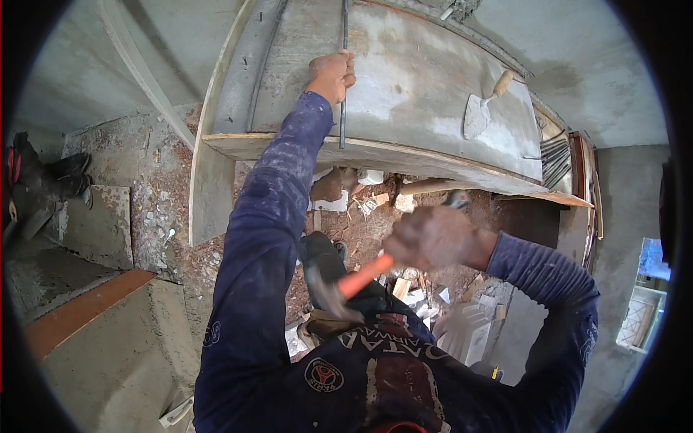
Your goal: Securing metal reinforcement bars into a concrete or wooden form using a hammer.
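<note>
My left hand (333,75) reaches forward, its fingers wrapped round a thin steel rod (343,115). The rod lies across a grey wooden shutter board (303,86), its near end sticking out past the board's front edge. Close to my chest, my right hand (440,238) is closed on a hammer (367,276) with an orange handle. The hammer's head is smeared by motion and points down to the left, apart from the rod. To the right of the rod, a trowel (478,119) with a wooden handle rests on the board.
A bundle of thin rods (556,162) lies at the board's right end. Nails stick up from a plank (249,65) at its left. Rubble and wood scraps (411,289) litter the floor below. Another person's legs (65,173) show at far left, near an orange-brown plank (90,310).
</note>
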`<state>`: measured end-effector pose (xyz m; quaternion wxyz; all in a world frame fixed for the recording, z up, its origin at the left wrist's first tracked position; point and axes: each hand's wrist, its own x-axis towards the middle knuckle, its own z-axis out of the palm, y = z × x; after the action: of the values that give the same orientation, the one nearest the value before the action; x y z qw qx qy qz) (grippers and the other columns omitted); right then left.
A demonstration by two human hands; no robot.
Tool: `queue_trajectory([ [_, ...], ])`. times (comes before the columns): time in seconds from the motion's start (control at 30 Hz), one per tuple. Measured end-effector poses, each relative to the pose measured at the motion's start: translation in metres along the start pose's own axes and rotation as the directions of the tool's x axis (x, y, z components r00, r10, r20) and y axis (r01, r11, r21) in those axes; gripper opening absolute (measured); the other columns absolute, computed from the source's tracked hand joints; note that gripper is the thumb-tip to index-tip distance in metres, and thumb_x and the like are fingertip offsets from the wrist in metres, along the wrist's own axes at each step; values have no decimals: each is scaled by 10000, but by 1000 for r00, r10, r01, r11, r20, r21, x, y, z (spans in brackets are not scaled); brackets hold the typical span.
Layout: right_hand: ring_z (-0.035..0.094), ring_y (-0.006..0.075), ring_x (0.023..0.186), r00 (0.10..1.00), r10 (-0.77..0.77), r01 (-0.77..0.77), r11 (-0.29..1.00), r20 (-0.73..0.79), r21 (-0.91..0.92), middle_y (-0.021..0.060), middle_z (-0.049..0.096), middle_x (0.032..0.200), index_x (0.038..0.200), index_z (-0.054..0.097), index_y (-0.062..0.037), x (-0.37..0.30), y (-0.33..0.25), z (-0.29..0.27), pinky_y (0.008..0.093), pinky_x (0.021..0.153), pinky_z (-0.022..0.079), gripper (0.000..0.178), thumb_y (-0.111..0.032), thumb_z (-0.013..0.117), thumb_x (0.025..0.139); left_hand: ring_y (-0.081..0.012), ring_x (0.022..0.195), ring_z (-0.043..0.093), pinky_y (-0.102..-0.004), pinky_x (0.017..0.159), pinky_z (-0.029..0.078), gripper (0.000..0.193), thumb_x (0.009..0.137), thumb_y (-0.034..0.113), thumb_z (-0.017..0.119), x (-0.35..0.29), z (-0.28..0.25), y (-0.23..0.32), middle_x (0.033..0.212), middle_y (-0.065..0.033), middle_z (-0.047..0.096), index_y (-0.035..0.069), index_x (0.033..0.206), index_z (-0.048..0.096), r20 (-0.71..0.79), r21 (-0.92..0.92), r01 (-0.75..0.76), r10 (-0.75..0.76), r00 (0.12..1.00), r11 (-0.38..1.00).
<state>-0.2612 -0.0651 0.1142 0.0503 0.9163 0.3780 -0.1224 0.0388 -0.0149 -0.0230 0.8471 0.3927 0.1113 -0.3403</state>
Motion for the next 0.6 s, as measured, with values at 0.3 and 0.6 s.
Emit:
queue_trajectory([
  [0.3,510,114,456,935,278,-300,951,-222,-73,-28,413,550,717,429,-153,-3,14,7,296,370,430,326,-369,570,917,-78,481,306,-243,387,243,235,1042,166,496,-10,6,6,708,-1,443,-51,990,572,-8,57,21,-21,1000,998],
  [0.6,592,191,502,958,251,-265,959,-141,-96,58,529,621,854,512,-70,1,40,2,365,413,506,259,-303,517,966,-75,477,335,-242,378,249,213,1032,141,516,-9,7,6,721,-14,456,-62,997,569,-48,81,39,-35,998,996],
])
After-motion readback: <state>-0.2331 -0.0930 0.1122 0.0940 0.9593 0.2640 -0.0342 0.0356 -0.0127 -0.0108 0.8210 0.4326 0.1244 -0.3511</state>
